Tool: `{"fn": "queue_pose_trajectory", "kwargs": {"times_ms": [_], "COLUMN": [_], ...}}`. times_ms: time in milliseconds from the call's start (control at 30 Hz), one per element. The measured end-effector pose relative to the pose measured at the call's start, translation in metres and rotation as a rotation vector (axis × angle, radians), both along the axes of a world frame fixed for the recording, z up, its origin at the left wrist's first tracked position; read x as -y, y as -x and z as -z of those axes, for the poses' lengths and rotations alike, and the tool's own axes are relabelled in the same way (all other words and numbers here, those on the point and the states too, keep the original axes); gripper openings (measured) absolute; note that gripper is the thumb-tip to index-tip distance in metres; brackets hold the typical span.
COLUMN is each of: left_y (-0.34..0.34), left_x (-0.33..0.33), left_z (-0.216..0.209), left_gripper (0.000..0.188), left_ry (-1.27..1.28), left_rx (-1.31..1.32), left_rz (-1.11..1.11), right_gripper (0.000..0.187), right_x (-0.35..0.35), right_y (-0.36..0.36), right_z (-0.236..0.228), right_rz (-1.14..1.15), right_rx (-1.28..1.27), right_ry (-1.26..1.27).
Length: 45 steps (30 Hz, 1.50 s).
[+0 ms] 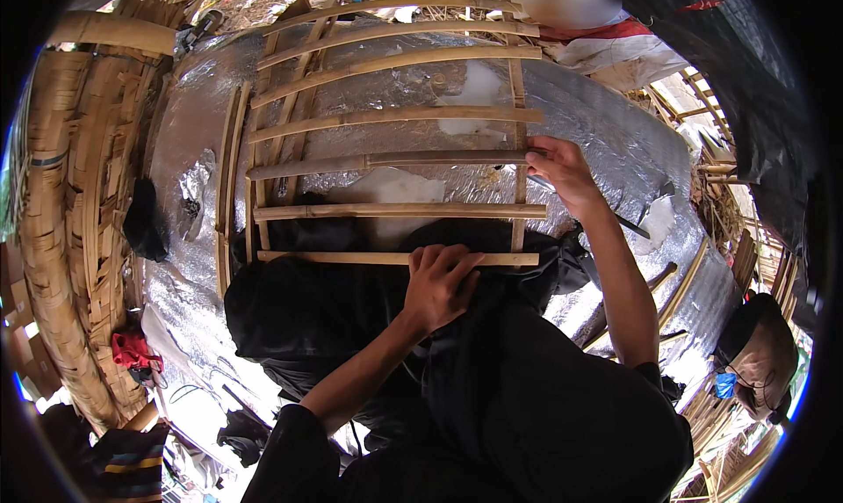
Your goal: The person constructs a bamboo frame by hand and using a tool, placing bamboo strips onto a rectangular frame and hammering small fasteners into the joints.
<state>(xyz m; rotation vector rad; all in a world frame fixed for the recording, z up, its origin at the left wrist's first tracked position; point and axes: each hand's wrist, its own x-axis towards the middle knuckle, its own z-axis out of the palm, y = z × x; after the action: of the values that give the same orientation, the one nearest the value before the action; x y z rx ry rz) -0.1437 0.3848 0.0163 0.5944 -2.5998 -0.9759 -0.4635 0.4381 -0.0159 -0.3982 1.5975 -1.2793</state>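
Observation:
A ladder-like frame of bamboo slats lies before me, its near side over my black-clothed legs. My left hand (442, 283) is curled over the nearest slat (342, 258), a little right of its middle. Farther off, my right hand (562, 171) pinches the right end of a darker slat (413, 159), where it crosses an upright bamboo strip (519, 185). Between these two slats lies another pale slat (395, 211), touched by neither hand. Several more slats cross the far part of the frame. The joint under my right fingertips is hidden.
Silvery foil sheeting (615, 143) covers the ground. Long bamboo strips (230, 187) lie left of the frame, beside a woven bamboo wall (66, 195). A dark thin stick (632, 227) is near my right forearm. A brown-and-black bag (760, 358) sits far right, a red cloth item (133, 351) left.

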Motion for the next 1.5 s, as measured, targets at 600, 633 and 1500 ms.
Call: {"fn": "queue_pose_trajectory", "kwargs": {"times_ms": [600, 633, 1500], "left_y": [-0.013, -0.013, 0.100], "left_x": [-0.017, -0.017, 0.031], "left_z": [0.014, 0.015, 0.006], "left_gripper": [0.056, 0.056, 0.030], "left_ry": [0.029, 0.023, 0.071], "left_rx": [0.004, 0.005, -0.200], "left_rz": [-0.037, -0.036, -0.015], "right_gripper": [0.037, 0.037, 0.035], "right_x": [-0.008, -0.007, 0.000], "right_y": [-0.001, -0.002, 0.006], "right_z": [0.015, 0.014, 0.020], "right_rz": [-0.009, 0.002, -0.097], "right_rx": [-0.053, -0.044, 0.052], "right_ry": [0.043, 0.037, 0.084]}}
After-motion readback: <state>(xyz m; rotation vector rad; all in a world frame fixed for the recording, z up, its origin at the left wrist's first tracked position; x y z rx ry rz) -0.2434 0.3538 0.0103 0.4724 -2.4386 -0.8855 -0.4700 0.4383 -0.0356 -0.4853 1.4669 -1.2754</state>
